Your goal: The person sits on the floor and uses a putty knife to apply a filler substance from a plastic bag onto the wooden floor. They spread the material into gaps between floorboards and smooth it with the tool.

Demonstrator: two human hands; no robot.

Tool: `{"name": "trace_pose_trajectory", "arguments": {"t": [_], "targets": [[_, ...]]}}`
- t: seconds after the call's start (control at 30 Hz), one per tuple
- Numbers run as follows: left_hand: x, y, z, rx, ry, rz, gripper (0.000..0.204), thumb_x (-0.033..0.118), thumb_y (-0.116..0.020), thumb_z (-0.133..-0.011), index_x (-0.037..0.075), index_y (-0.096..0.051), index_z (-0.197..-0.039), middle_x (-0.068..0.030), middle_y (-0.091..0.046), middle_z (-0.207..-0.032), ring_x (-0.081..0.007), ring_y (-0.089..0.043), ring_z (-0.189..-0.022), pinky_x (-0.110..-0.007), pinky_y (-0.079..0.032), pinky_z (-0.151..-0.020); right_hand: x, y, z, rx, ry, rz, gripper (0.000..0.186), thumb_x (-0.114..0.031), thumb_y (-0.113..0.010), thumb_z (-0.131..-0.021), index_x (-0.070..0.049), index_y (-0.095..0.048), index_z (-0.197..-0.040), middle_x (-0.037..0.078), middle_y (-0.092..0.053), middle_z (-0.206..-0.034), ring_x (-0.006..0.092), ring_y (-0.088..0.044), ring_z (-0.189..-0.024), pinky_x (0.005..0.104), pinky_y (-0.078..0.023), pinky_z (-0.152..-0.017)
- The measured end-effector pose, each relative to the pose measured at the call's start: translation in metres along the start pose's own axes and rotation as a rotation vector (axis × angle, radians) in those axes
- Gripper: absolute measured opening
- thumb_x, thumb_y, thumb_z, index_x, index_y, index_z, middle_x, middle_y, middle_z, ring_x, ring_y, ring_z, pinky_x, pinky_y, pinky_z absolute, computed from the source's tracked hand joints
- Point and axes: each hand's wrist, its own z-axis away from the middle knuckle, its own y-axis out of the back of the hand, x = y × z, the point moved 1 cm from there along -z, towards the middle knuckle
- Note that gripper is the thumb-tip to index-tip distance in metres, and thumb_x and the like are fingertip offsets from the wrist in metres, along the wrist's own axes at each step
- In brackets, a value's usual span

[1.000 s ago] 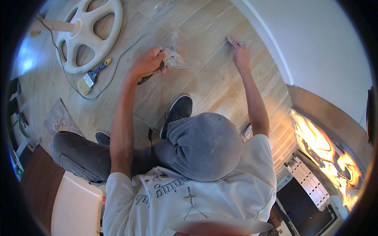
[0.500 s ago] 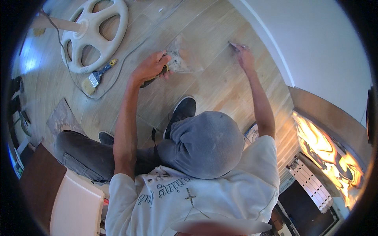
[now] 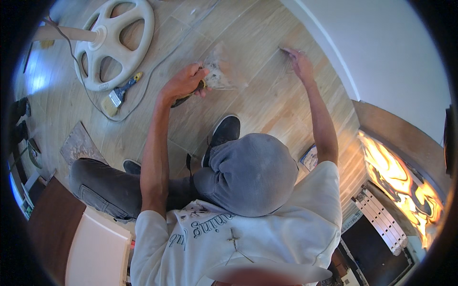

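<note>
My left hand (image 3: 186,83) is closed around a dark object with yellow on it (image 3: 188,95), mostly hidden by my fingers and palm. Right beside those fingers is a clear crumpled plastic bag (image 3: 220,74) with whitish and dark bits; whether I grip it too is unclear. My right hand (image 3: 301,66) reaches down to the wood-look floor (image 3: 257,90), its fingertips drawn together at the surface. Anything thin or small between them is too blurred to make out. Between my arms, a dark shoe (image 3: 225,133) and my grey-clad knee (image 3: 253,174) show.
A wide paintbrush (image 3: 119,97) lies by a white five-spoked round base (image 3: 98,66), with a grey cable (image 3: 152,71) curving past. A stained flat sheet (image 3: 81,145) rests near my left knee. A white wall panel (image 3: 372,52) stands right; a perforated metal piece (image 3: 379,219) is lower right.
My right hand has shifted slightly right and down, its fingers still at the floor. My left hand keeps its grip, almost unmoved. The view has shifted a little.
</note>
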Motion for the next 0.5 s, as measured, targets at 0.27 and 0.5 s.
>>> {"name": "trace_pose_trajectory", "arguments": {"t": [0.27, 0.5], "targets": [[-0.002, -0.005, -0.003, -0.003, 0.048, 0.029, 0.033, 0.032, -0.047, -0.108, 0.0, -0.056, -0.106, -0.0097, -0.071, -0.083, -0.0131, -0.067, -0.062, -0.027, -0.051, -0.055, -0.012, -0.019, -0.003, 0.023, -0.156, 0.164, 0.041, -0.007, -0.053, -0.096, -0.024, -0.067, -0.13, 0.015, -0.07, -0.11, 0.0343, -0.065, -0.108, 0.0437, -0.052, -0.092], [-0.003, -0.006, 0.002, 0.024, 0.018, 0.035, 0.035, 0.034, -0.048, -0.108, 0.0, -0.056, -0.106, -0.0094, -0.07, -0.082, -0.0126, -0.066, -0.061, -0.027, -0.051, -0.053, -0.031, -0.002, 0.014, -0.267, -0.259, -0.01, 0.051, -0.004, -0.057, -0.091, -0.029, -0.064, -0.135, 0.011, -0.066, -0.123, 0.0325, -0.064, -0.11, 0.0424, -0.051, -0.094]]}}
